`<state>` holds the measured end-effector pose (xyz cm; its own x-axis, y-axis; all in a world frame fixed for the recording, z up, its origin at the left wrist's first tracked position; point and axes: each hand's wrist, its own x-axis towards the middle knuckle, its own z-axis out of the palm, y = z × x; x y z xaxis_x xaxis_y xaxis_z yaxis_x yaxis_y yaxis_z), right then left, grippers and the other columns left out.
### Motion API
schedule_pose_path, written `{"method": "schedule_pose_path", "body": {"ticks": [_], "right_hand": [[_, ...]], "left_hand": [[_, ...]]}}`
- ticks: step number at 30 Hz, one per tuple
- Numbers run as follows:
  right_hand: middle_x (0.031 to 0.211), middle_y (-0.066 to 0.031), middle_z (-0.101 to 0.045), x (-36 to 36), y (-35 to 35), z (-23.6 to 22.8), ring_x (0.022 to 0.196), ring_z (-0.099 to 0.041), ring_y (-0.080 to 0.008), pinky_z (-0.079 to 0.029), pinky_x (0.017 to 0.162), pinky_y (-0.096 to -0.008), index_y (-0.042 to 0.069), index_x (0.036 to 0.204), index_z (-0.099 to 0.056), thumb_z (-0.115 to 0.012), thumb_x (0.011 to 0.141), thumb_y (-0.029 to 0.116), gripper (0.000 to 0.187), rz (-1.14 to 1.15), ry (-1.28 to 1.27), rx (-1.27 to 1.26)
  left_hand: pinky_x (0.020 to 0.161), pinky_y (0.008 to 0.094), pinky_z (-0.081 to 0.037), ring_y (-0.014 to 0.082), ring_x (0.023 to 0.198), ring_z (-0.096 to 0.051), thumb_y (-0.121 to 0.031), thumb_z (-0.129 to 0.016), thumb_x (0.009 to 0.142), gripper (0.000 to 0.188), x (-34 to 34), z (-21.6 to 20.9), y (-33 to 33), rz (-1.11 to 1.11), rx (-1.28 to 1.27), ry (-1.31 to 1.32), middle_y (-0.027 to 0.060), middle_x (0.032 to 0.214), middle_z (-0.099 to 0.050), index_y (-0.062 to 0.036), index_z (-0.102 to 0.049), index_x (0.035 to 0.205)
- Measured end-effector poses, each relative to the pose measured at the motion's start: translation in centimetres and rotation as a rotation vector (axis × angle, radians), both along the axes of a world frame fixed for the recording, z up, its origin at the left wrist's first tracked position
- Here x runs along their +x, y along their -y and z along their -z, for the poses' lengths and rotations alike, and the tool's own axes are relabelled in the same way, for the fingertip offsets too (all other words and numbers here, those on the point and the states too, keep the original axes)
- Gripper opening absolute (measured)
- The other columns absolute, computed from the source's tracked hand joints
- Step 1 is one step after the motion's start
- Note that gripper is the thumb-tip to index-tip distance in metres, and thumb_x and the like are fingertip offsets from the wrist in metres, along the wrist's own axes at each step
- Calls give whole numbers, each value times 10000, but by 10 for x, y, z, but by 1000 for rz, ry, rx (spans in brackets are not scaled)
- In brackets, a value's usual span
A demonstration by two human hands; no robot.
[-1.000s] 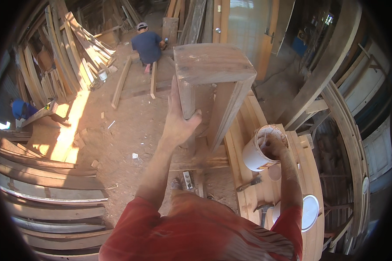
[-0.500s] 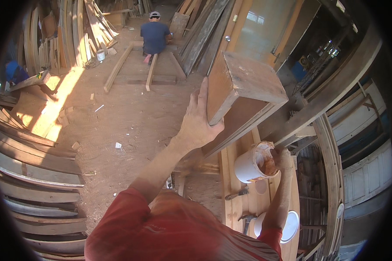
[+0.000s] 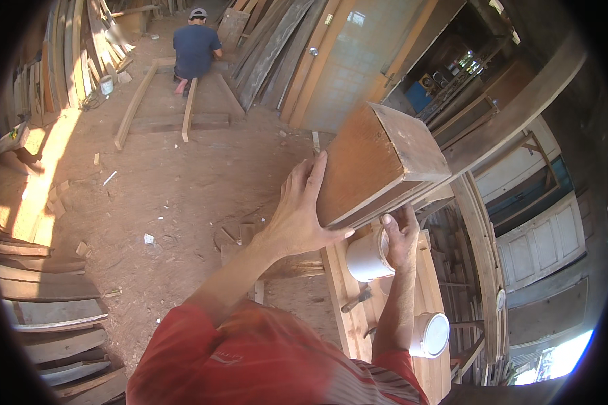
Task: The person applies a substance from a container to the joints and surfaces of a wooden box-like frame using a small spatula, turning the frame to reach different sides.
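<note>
A brown wooden box point(image 3: 361, 169) with worn panels is tilted over the bench in front of me. My left hand point(image 3: 300, 212) grips its near left side, fingers up along the panel and thumb at the lower edge. Just under the box's lower right edge is my right hand point(image 3: 402, 239), thumb and fingers apart, fingertips at or close to that edge. Nothing shows between them. Below the box stands a white bucket point(image 3: 368, 260), its mouth partly hidden by the box and my right hand.
The wooden bench point(image 3: 344, 283) carries a brush-like tool point(image 3: 357, 300) and a lidded white tub point(image 3: 430, 335) by my right forearm. Ahead, a person point(image 3: 194, 50) crouches at a timber frame point(image 3: 135, 104) on the floor. Boards point(image 3: 54, 304) lie stacked at left; a door point(image 3: 351, 61) leans behind.
My right hand has come out of the bucket and up to the box's lower edge. The box has turned and dropped slightly. My view has swung to the right.
</note>
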<state>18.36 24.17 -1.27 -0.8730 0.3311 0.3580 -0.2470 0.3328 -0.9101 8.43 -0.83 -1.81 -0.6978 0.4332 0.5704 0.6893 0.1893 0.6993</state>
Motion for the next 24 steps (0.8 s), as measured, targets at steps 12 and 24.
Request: {"method": "schedule_pose_path", "body": {"ticks": [12,24], "right_hand": [[1142,-116,-726,-3,61,0,1044,-671,-163,-526,932,-328,-2,1274,-593,-725,964,153,371,220,186,131],[1296,-161,-638,69,127,122,1183,-619,-241,-520,997,-406,-14,1357,-535,-701,984,179,451,159,302,-607]], "left_hand": [[1093,489,-448,476,1340,-439,-120,-800,721,1215,-39,7,13,129,-62,25,288,1469,-325,-117,-5,1641],[1077,517,-449,471,1319,-439,-121,-854,636,1131,-43,-17,12,588,-792,-173,240,1475,-371,-237,-293,1610]]}}
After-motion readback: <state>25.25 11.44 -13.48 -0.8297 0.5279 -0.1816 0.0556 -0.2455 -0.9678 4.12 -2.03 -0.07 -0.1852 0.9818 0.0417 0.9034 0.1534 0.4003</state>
